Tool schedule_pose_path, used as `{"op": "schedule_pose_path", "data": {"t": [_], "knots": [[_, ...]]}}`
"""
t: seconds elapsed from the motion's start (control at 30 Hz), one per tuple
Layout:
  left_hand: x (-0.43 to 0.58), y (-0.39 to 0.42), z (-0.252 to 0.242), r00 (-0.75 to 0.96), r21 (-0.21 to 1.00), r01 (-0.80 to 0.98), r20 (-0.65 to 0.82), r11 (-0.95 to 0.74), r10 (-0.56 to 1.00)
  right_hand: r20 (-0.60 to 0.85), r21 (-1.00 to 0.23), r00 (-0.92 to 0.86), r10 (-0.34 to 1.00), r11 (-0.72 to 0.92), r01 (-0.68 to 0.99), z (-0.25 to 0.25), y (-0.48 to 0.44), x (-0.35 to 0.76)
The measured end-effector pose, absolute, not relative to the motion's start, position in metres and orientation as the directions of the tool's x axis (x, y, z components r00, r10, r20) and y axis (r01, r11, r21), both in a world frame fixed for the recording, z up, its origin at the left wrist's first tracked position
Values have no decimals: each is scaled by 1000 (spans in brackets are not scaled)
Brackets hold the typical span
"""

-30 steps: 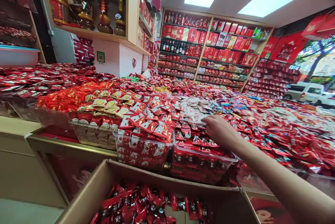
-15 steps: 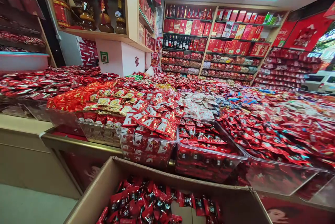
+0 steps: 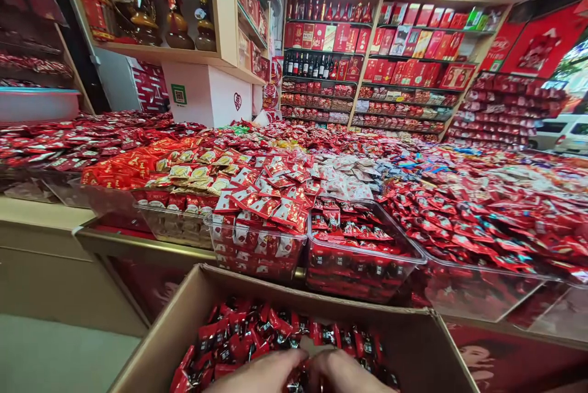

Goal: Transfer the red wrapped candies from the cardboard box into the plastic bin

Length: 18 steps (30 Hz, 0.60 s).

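Note:
A brown cardboard box (image 3: 184, 325) stands in front of me, holding several red-and-black wrapped candies (image 3: 257, 338). My left hand (image 3: 261, 374) and my right hand (image 3: 351, 374) are both down inside it at the bottom edge of the view, knuckles up, side by side on the candies. Their fingers curl down into the pile and are mostly hidden. Beyond the box, a clear plastic bin (image 3: 367, 270) holds the same red candies, beside another bin (image 3: 257, 252) heaped with red-and-white packets.
A wide counter is covered with heaps of red sweets (image 3: 482, 215) in clear bins. Wall shelves (image 3: 367, 56) at the back hold red gift boxes and bottles. A wooden shelf (image 3: 156, 50) with gourd-shaped bottles hangs at the upper left. Pale floor (image 3: 50, 356) lies to the left.
A second ago my right hand reached over the clear bin of red candies. It left view, and now both hands are down in the cardboard box.

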<state>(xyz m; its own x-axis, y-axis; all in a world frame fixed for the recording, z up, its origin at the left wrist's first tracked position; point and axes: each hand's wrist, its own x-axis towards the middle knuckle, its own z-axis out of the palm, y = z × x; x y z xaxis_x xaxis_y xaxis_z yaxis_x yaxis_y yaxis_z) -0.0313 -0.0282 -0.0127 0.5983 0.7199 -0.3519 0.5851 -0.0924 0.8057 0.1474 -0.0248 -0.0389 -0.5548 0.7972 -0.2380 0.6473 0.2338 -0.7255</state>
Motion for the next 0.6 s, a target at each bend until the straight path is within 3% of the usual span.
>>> {"op": "schedule_pose_path", "data": {"t": [0.1,0.2,0.27,0.37,0.6], "knots": [[-24,-26,-9,627,899,434,-347,56,697,-238,-849,-481,844,59,524,-25,-23,150],[-18,-24,2,660,939,299,-333,171,674,-270,-960,-534,801,-180,216,-10,-23,153],[-15,-24,12,667,960,178,-280,217,691,-267,-952,-526,807,-304,16,0,-25,155],[-10,-27,24,620,971,31,-206,238,757,-237,-953,-398,886,-291,-80,17,-28,158],[-1,-34,37,501,967,-16,-213,254,839,-173,-966,-218,961,-208,-153,34,-26,160]]}}
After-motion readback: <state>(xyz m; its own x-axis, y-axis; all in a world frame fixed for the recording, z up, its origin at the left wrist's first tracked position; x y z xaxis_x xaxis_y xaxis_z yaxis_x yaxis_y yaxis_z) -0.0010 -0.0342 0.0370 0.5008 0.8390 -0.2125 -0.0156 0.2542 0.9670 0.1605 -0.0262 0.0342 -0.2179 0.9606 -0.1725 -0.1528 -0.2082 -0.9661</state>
